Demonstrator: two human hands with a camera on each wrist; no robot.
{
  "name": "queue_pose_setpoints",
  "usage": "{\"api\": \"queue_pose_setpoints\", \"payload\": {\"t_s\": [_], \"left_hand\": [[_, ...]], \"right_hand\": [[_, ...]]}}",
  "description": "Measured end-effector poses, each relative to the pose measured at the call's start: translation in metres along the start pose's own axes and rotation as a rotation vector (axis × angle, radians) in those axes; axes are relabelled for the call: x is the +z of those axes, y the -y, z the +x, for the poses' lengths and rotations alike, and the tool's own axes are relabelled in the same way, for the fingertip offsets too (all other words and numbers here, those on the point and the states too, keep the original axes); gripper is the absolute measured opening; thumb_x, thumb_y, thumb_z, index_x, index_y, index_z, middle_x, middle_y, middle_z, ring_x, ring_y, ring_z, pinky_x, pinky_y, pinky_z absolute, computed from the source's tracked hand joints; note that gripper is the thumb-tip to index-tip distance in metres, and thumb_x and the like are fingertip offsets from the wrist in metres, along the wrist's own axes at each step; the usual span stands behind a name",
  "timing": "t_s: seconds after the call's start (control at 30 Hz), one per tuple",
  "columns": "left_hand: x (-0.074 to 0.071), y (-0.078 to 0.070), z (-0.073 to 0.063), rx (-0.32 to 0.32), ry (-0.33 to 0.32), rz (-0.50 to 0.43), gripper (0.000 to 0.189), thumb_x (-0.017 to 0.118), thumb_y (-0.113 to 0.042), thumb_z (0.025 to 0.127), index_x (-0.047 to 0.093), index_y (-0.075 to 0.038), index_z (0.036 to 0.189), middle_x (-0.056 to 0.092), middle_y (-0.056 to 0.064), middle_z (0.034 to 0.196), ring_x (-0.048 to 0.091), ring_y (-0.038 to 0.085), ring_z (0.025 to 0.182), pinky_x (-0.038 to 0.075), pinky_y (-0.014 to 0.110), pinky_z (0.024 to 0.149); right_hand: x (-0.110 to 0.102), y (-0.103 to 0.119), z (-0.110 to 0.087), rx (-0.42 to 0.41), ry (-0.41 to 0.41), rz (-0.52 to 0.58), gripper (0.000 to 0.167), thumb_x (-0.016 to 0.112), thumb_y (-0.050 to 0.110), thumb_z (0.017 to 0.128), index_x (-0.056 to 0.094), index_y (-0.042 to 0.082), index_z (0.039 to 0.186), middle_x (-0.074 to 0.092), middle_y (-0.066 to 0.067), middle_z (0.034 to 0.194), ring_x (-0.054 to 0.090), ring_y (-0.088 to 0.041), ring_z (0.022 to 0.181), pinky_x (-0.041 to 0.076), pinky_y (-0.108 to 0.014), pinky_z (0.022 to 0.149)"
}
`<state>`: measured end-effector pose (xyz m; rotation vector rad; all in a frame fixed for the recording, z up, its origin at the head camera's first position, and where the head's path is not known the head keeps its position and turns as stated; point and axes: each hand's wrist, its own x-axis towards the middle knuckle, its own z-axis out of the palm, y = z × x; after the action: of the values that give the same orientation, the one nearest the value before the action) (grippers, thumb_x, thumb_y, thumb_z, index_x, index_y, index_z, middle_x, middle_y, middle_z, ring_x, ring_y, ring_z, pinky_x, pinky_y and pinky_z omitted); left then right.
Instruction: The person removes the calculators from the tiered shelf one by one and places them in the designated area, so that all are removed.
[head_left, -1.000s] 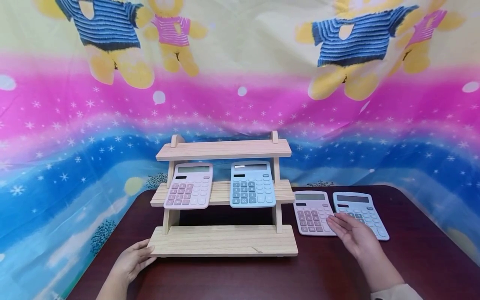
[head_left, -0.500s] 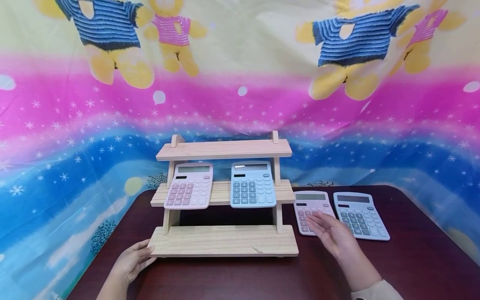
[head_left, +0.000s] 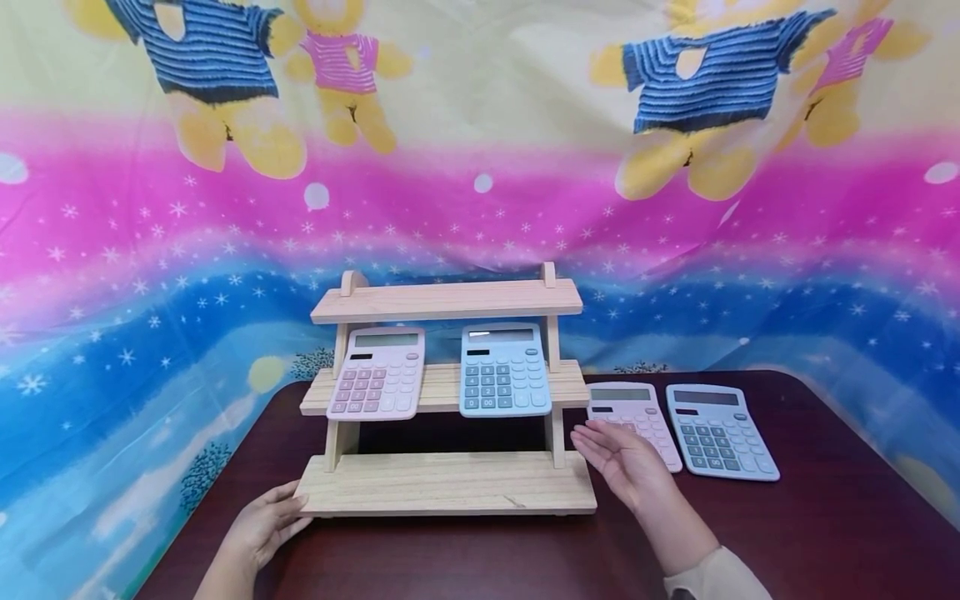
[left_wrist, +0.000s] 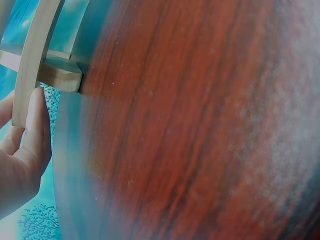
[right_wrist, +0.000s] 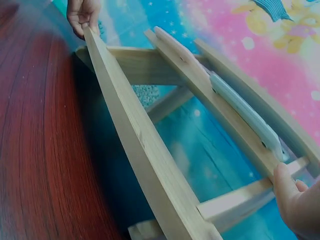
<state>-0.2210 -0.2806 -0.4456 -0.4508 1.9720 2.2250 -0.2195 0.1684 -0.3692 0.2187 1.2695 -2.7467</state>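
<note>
A three-tier wooden display shelf [head_left: 450,483] stands on the table. Its middle board carries a pink calculator [head_left: 375,375] on the left and a blue calculator [head_left: 504,371] on the right, both leaning back. My left hand [head_left: 266,521] pinches the left end of the bottom board, thumb on one face and fingers on the other in the left wrist view. With fingers extended, my right hand [head_left: 626,467] is beside the shelf's right end, holding nothing; whether it touches the wood I cannot tell. Behind it lies a second pink calculator [head_left: 660,433], partly hidden.
A second blue calculator [head_left: 723,433] lies flat on the dark red-brown table [head_left: 840,517], to the right of the pink one. Behind the table hangs a printed cloth [head_left: 480,217] with bears and snowflakes.
My right hand has moved left, from over the two calculators on the table to the shelf's right end. The left hand and the calculators have stayed put.
</note>
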Motion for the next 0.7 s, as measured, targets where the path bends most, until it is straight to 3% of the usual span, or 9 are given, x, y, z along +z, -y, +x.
{"api": "queue_pose_setpoints", "payload": {"t_s": [0.23, 0.7], "left_hand": [[0.001, 0.000, 0.000, 0.000, -0.010, 0.005, 0.070, 0.060, -0.004, 0.080, 0.014, 0.016, 0.130, 0.054, 0.009, 0.086, 0.057, 0.017, 0.078, 0.049, 0.037, 0.075], [0.000, 0.001, -0.001, 0.013, 0.001, -0.002, 0.074, 0.063, -0.007, 0.078, 0.015, 0.016, 0.130, 0.054, 0.009, 0.087, 0.057, 0.017, 0.079, 0.049, 0.036, 0.074]], "right_hand": [[0.012, -0.008, 0.003, 0.012, 0.008, -0.024, 0.022, 0.040, 0.000, 0.089, 0.059, 0.003, 0.079, 0.059, -0.016, 0.087, 0.055, -0.026, 0.093, 0.041, -0.035, 0.088], [0.029, -0.020, 0.017, -0.013, 0.018, -0.017, 0.014, 0.043, -0.004, 0.087, 0.056, -0.002, 0.083, 0.057, -0.019, 0.086, 0.058, -0.026, 0.081, 0.043, -0.037, 0.085]]}}
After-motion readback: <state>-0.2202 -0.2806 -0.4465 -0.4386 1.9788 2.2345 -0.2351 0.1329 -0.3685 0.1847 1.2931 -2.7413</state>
